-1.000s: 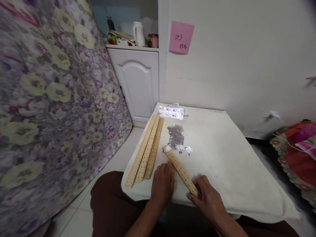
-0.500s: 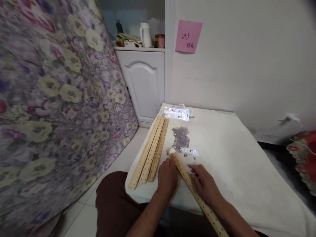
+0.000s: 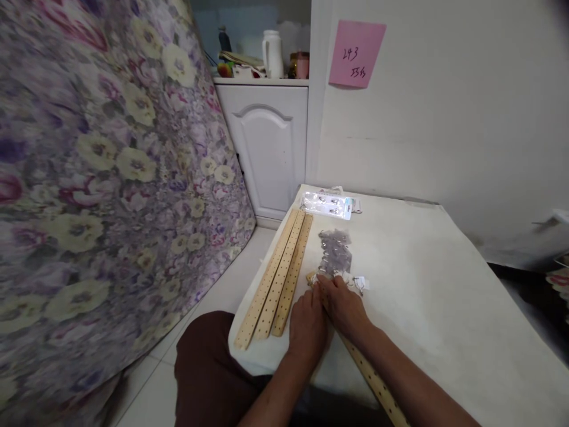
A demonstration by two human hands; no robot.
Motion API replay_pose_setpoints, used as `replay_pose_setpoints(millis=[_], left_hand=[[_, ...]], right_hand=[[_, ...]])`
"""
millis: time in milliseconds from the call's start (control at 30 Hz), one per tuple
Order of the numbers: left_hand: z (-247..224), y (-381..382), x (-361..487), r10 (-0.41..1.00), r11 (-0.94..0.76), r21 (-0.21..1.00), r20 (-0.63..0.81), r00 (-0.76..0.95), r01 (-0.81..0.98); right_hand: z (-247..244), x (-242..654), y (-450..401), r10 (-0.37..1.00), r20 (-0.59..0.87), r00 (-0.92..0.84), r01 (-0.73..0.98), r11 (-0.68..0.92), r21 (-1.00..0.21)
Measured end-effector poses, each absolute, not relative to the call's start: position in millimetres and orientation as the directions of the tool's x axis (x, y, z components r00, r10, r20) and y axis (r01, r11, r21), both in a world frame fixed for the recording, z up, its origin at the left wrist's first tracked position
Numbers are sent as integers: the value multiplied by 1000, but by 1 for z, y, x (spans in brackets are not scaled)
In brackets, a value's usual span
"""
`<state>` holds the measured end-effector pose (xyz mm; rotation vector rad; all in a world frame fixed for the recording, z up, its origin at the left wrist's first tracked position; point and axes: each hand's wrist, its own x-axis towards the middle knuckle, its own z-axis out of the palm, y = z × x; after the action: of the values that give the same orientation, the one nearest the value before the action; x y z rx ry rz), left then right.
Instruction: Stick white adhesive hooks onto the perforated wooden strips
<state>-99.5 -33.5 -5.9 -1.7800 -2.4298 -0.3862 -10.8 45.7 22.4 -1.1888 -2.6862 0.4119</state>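
Observation:
A pale wooden strip dotted with holes [image 3: 371, 375] runs from the table's middle toward my lap. Near its far end my left hand [image 3: 307, 320] is closed on it. My right hand [image 3: 347, 305] rests over the same end, fingers bent together beside the left fingertips; what they pinch is hidden. A small metal hook on a clear backing [image 3: 313, 279] lies at the strip's tip, partly covered. Just right of my fingers lies another wire hook with a white tag [image 3: 361, 284]. Beyond my hands is a pile of small clear bags with metal pieces [image 3: 336, 252].
Several similar perforated strips [image 3: 272, 281] lie side by side along the table's left edge. Clear blister packs [image 3: 326, 204] sit at the back of the cloth-covered table [image 3: 427, 284]. A floral curtain [image 3: 124, 196] hangs left; a white cabinet [image 3: 273, 148] stands behind.
My right hand has moved forward and left, from beside the strip to its far end next to my left hand. My left hand stays on the strip. The view has shifted slightly.

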Motion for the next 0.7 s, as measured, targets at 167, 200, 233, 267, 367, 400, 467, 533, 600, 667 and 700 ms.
replay_pose_setpoints(millis=[167, 200, 233, 267, 367, 400, 467, 533, 600, 667, 700], left_hand=[[-7, -33, -100, 922, 284, 134, 235, -309, 949], [-6, -33, -100, 922, 287, 133, 231, -312, 948], [-6, -33, -100, 922, 291, 133, 226, -315, 947], [-6, -33, -100, 922, 294, 134, 220, -318, 946], [-6, -32, -100, 921, 299, 145, 214, -325, 943], [-6, -33, -101, 920, 299, 149, 217, -327, 942], [-6, -33, -101, 919, 299, 152, 222, -327, 942], [-6, -33, -101, 920, 298, 144, 221, -324, 944], [-6, -33, -101, 922, 296, 133, 221, -319, 946], [-5, -33, -100, 922, 296, 122, 223, -317, 947], [-5, -33, -100, 921, 298, 116, 225, -318, 947]], right_hand=[[21, -12, 47, 745, 29, -666, 707, 644, -291], [21, -12, 47, 744, 30, -668, 707, 646, -286], [21, -13, 46, 742, 32, -670, 706, 650, -281], [21, -13, 47, 740, 33, -672, 706, 653, -274], [20, -15, 47, 740, 29, -672, 713, 656, -246], [20, -15, 48, 742, 23, -670, 717, 655, -239], [20, -17, 48, 744, 8, -668, 723, 652, -228], [22, -17, 49, 739, -2, -674, 720, 657, -225], [24, -17, 49, 732, 1, -682, 712, 664, -227], [25, -16, 48, 726, 8, -687, 705, 670, -233], [25, -16, 48, 725, 12, -688, 703, 671, -234]])
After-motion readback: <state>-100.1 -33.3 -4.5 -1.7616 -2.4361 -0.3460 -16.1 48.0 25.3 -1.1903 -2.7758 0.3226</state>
